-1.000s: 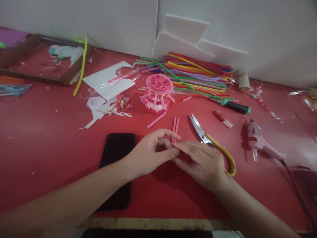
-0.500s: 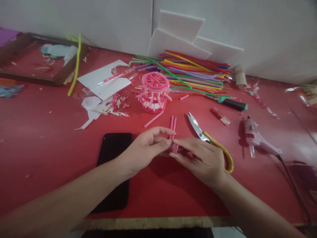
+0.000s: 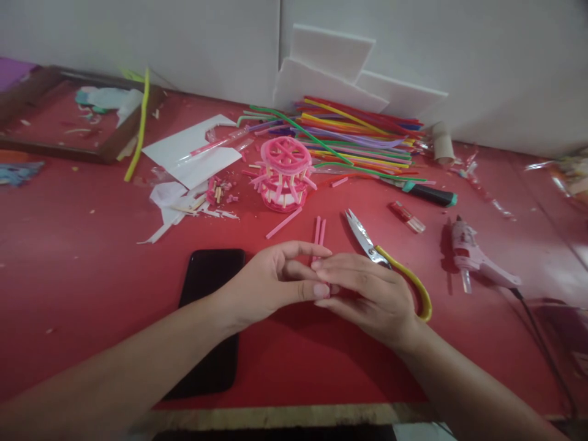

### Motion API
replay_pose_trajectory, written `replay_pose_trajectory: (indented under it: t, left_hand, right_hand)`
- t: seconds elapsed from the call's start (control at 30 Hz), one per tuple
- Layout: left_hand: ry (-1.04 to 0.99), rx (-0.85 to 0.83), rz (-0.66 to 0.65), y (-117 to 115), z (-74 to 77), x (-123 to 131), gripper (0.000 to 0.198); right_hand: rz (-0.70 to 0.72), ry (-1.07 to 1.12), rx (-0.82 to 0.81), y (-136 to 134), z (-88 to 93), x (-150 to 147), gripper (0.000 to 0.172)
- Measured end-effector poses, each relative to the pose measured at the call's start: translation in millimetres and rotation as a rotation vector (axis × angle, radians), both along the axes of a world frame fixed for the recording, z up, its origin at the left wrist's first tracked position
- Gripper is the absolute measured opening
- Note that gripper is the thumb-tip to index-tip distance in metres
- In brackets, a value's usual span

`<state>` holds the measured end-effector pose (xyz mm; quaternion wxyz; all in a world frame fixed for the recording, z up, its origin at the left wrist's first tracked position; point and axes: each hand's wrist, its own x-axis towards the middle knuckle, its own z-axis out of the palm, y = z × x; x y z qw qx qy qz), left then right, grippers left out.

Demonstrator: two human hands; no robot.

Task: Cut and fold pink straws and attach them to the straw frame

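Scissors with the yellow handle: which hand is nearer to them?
The right hand. It lies against the scissors, with the yellow handle loop curving round its far side. The left hand sits farther off, on the other side of the right hand's fingers.

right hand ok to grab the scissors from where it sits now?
Probably yes. The right hand rests on the red table right beside the scissors, with the yellow handle loop curving past its knuckles. Nothing lies between them, though its fingertips are pressed against the left hand.
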<state>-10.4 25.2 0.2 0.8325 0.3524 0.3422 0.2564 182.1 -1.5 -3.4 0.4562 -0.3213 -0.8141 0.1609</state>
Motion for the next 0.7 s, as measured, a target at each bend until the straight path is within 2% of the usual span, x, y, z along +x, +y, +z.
replay_pose_trajectory:
  t: [0.1,0.17,0.3,0.37,0.57,0.7]
  left_hand:
    - [-0.003,0.042,0.018,-1.2,0.8,0.6,0.045]
    - [0.024,0.093,0.051,-2.1,1.4,0.7,0.045]
    - [0.151,0.265,0.147,-5.1,1.8,0.3,0.041]
    - [0.190,0.363,0.193,-7.8,1.5,0.0,0.037]
    - [0.210,0.414,0.195,-12.5,-0.3,0.7,0.021]
    - [0.252,0.416,0.237,-10.6,-2.4,0.6,0.020]
  right_hand:
    - [0.013,-0.017,-0.014,0.3,-1.2,0.3,0.027]
    - [0.002,-0.037,-0.023,0.4,-3.5,1.2,0.033]
    - [-0.048,-0.063,-0.117,0.3,-11.6,3.2,0.065]
    - [-0.078,-0.086,-0.167,0.7,-15.7,4.7,0.074]
    - [-0.126,-0.225,-0.110,12.0,-24.5,22.0,0.067]
    - [-0.189,-0.242,-0.135,24.9,-27.6,37.6,0.068]
